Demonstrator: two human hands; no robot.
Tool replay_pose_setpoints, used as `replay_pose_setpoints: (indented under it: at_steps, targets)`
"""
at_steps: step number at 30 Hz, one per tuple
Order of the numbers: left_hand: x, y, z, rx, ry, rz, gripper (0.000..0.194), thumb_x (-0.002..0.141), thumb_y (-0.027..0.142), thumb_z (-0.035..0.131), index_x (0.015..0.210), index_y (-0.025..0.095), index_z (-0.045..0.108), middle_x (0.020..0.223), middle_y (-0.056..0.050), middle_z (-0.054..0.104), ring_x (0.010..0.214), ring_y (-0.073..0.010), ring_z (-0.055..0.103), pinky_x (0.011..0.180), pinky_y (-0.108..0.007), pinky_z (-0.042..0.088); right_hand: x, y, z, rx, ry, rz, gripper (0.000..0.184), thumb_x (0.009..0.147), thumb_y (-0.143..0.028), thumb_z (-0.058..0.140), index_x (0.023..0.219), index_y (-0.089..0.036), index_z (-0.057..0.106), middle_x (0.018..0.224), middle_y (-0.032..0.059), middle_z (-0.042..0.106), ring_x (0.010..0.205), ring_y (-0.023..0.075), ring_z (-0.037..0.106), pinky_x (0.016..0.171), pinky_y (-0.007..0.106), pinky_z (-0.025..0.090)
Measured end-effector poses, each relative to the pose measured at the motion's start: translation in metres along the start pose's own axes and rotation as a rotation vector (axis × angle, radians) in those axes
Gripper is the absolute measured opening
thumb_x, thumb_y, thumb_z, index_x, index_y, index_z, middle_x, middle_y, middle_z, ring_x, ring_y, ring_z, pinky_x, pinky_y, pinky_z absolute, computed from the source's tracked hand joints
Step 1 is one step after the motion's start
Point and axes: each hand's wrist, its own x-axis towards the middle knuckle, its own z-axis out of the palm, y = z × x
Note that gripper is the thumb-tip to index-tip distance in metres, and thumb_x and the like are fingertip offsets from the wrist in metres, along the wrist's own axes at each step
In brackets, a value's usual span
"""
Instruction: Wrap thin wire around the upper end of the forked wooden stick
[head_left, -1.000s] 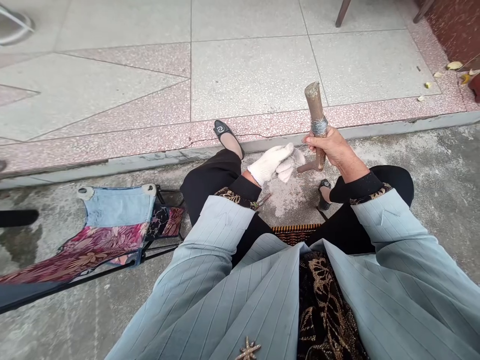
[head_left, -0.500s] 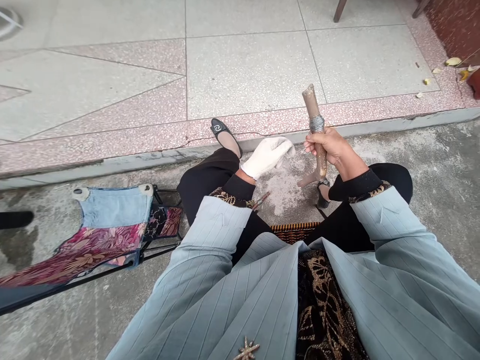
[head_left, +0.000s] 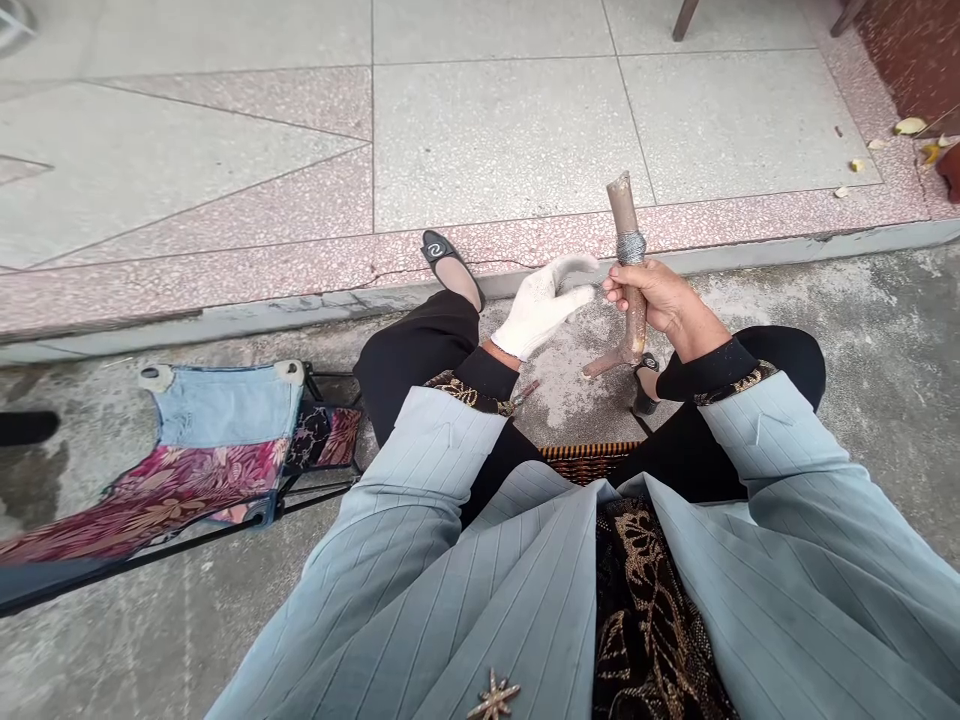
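Observation:
In the head view, my right hand is closed around a forked wooden branch, held nearly upright. Grey wire is coiled round the branch just above my grip. The branch's short fork points left near its lower end. To the left, my left hand wears a white knit glove. Its thumb and fingers are apart, close to the right fingertips, with nothing plainly visible between them. Whether a thin strand runs between the two hands I cannot tell.
A folding chair with patchwork fabric stands at left. A raised tiled step crosses ahead. Under me shows a woven seat edge. A thin reddish-brown stick-like object lies by my left cuff. Yellowish scraps lie at upper right.
My gloved left hand has gone from curled fingers to spread ones and shifted slightly right. The branch has turned a little, its fork moving left, still in my right hand.

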Motion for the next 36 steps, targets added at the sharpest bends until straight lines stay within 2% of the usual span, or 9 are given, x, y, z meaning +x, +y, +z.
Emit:
replay_pose_setpoints:
  at_steps: [4, 10, 17, 22, 26, 32, 34, 36]
  targets:
    - [0.002, -0.006, 0.003, -0.190, -0.037, -0.003, 0.032, 0.082, 0.040, 0.067, 0.100, 0.014, 0.068, 0.081, -0.002, 0.068, 0.048, -0.0058, 0.050, 0.050, -0.023, 0.041, -0.001, 0.000, 0.002, -0.009, -0.021, 0.008, 0.014, 0.076, -0.013, 0.075, 0.073, -0.015, 0.062, 0.068, 0.0044, 0.071, 0.055, 0.0096, 0.063, 0.041, 0.016, 0.044]
    - [0.004, -0.010, 0.001, -0.247, -0.022, -0.026, 0.035, 0.079, 0.044, 0.072, 0.094, 0.014, 0.065, 0.063, 0.002, 0.060, 0.046, -0.0067, 0.053, 0.049, -0.020, 0.043, -0.002, -0.002, 0.000, 0.027, -0.037, 0.013, 0.020, 0.077, -0.018, 0.079, 0.074, -0.015, 0.059, 0.069, 0.0036, 0.071, 0.054, 0.0091, 0.062, 0.042, 0.016, 0.045]
    - [0.003, -0.001, -0.004, -0.264, -0.087, -0.025, 0.028, 0.081, 0.041, 0.068, 0.084, 0.013, 0.065, 0.057, 0.002, 0.060, 0.044, -0.0062, 0.051, 0.047, -0.019, 0.038, -0.003, -0.004, -0.004, 0.027, -0.064, -0.030, 0.030, 0.067, -0.017, 0.087, 0.075, -0.015, 0.058, 0.071, 0.0030, 0.069, 0.056, 0.0086, 0.059, 0.045, 0.018, 0.046]
    - [0.004, -0.002, -0.003, -0.269, -0.116, -0.007, 0.027, 0.082, 0.040, 0.065, 0.083, 0.013, 0.063, 0.056, 0.002, 0.058, 0.043, -0.0066, 0.048, 0.047, -0.020, 0.037, -0.002, -0.002, -0.005, -0.010, -0.052, -0.120, 0.037, 0.058, -0.018, 0.090, 0.077, -0.015, 0.058, 0.076, 0.0019, 0.069, 0.056, 0.0071, 0.056, 0.047, 0.018, 0.045]
    - [0.004, -0.005, -0.003, -0.082, -0.070, 0.030, 0.023, 0.086, 0.037, 0.059, 0.087, 0.014, 0.063, 0.059, 0.002, 0.058, 0.047, -0.0087, 0.050, 0.052, -0.023, 0.040, 0.000, 0.001, -0.006, -0.087, -0.048, -0.196, 0.036, 0.059, -0.021, 0.088, 0.077, -0.016, 0.057, 0.075, 0.0018, 0.069, 0.055, 0.0070, 0.055, 0.047, 0.018, 0.044]
    - [0.003, -0.005, -0.007, 0.547, 0.080, 0.157, 0.019, 0.085, 0.027, 0.054, 0.089, 0.015, 0.068, 0.082, -0.006, 0.070, 0.079, -0.0194, 0.065, 0.074, -0.029, 0.046, 0.002, 0.003, -0.005, -0.140, -0.014, -0.298, 0.031, 0.065, -0.020, 0.083, 0.076, -0.017, 0.054, 0.071, 0.0002, 0.067, 0.050, 0.0055, 0.048, 0.048, 0.020, 0.041]
    - [0.003, -0.005, -0.007, 0.612, 0.103, 0.166, 0.020, 0.085, 0.026, 0.054, 0.091, 0.015, 0.070, 0.085, -0.007, 0.071, 0.083, -0.0213, 0.065, 0.076, -0.031, 0.046, 0.003, 0.003, -0.005, -0.155, 0.003, -0.298, 0.030, 0.067, -0.019, 0.081, 0.076, -0.018, 0.053, 0.071, -0.0002, 0.066, 0.050, 0.0054, 0.047, 0.048, 0.020, 0.041]
    - [0.004, -0.006, -0.006, 0.525, 0.087, 0.150, 0.021, 0.084, 0.027, 0.056, 0.095, 0.015, 0.070, 0.086, -0.007, 0.071, 0.082, -0.0202, 0.065, 0.076, -0.031, 0.047, 0.003, 0.003, -0.004, -0.167, 0.031, -0.288, 0.029, 0.068, -0.019, 0.080, 0.076, -0.019, 0.051, 0.073, -0.0004, 0.065, 0.051, 0.0056, 0.047, 0.048, 0.020, 0.041]
